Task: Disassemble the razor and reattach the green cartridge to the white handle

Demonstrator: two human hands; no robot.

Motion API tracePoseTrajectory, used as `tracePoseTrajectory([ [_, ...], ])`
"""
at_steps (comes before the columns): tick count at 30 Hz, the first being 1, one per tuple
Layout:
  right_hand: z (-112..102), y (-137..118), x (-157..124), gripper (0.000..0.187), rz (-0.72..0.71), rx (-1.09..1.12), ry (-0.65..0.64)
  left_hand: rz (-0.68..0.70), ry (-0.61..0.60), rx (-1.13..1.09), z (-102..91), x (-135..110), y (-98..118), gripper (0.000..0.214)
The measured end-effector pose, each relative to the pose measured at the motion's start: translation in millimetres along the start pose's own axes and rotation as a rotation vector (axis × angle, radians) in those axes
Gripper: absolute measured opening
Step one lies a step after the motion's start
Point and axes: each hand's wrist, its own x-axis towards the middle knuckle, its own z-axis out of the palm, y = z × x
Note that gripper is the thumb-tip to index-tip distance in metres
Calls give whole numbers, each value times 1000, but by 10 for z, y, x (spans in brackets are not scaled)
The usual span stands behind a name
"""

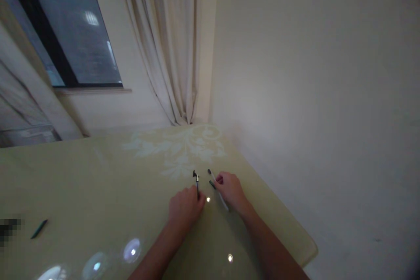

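My left hand (187, 203) is closed around a slim dark tool (197, 188) that points up and away from me. Its far end has a hooked black and gold-coloured head; its exact kind does not show. To the right, my right hand (229, 188) has its fingers pinched together. A thin white stick with a dark tip (209, 171) runs into those fingers. Just below lies a second pen-like stick with a dark end (212, 184), its pale length passing beneath the hand. Whether the fingers grip this one as well is hidden.
Both hands are over a glossy pale yellow table (98, 183) with a white floral pattern. A dark green pen-like object (39, 229) lies at the left, near a pixelated dark patch. A wall (311, 118) borders the right side; a curtain (170, 43) hangs behind.
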Motion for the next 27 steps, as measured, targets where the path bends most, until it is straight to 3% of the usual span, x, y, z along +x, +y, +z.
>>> tracePoseTrajectory([
  [6, 210, -353, -85, 9, -79, -49, -60, -123, 10, -10, -146, -306, -1016, 39],
  [10, 384, -718, -141, 11, -170, -76, -126, -169, 88, -115, -167, -438, -1456, 40],
  [15, 669, -1269, -256, 14, -283, -59, -217, -194, 317, -244, -220, -447, -1592, 39],
  [21, 956, -1749, -349, 11, -364, 38, -273, -182, 460, -238, -236, -483, -1652, 35],
  [24, 950, -1744, -344, 8, -356, 125, -289, -130, 495, -279, -198, -508, -1670, 34],
  [27, 813, -1495, -321, 10, -333, 260, -295, 44, 565, -316, -144, -561, -1627, 32],
])
